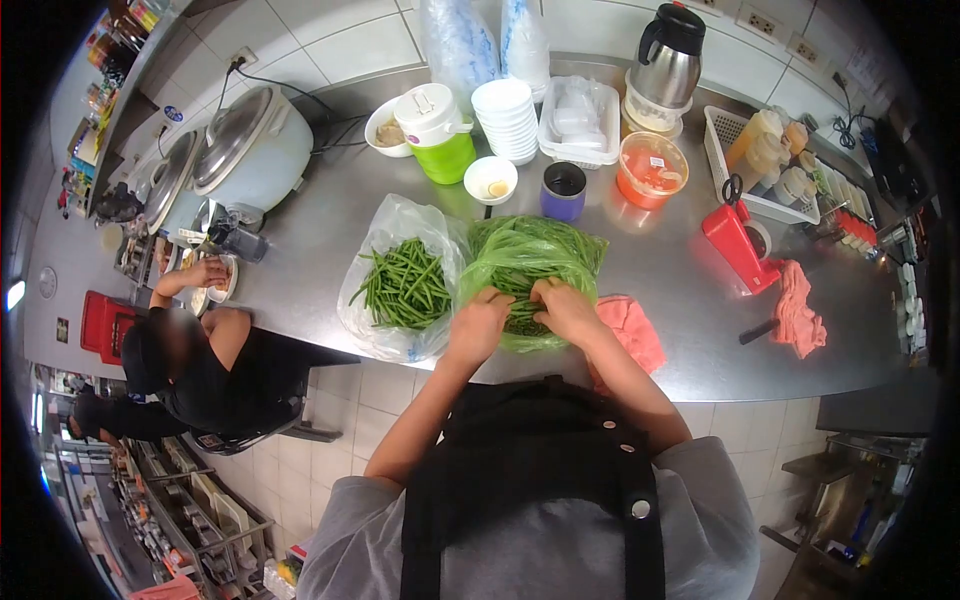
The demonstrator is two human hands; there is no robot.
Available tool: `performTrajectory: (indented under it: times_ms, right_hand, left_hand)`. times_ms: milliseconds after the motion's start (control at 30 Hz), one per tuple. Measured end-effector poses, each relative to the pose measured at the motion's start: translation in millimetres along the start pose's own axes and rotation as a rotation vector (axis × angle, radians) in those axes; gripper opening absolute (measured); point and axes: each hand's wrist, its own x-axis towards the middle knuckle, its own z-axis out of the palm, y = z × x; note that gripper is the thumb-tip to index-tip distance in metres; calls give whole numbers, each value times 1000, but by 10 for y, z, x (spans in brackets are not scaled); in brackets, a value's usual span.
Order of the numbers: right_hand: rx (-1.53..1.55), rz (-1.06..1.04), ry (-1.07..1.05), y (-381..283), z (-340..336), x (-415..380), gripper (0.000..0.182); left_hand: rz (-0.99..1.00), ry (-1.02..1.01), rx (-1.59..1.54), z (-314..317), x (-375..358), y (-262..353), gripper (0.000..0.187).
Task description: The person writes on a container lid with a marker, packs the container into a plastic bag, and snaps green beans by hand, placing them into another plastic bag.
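Both hands are at the mouth of a green plastic bag [575, 245] full of long green beans [525, 315] on the steel counter. My left hand [484, 322] is at the bag's left side, its fingers curled at the bag's edge and the beans. On the right side, my right hand [564, 310] has bent fingers over the beans; what its fingertips hold is too small to tell. Left of the green bag, a clear plastic bag [362, 305] lies open with cut green beans [402, 284] on it. A pink cloth [633, 335] lies beside my right forearm.
Behind the bags stand a white bowl [490, 180], a purple cup [564, 192], a green container [443, 158] and an orange tub [652, 170]. A red box [738, 250] and another cloth [797, 312] lie right. A seated person [215, 370] is at the left.
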Motion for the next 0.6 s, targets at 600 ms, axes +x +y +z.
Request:
performTrajectory:
  times_ms: [600]
  right_hand:
    - [147,-280,263,-286,-173,-63,17]
  left_hand:
    - [4,69,-17,-247,110,133,16]
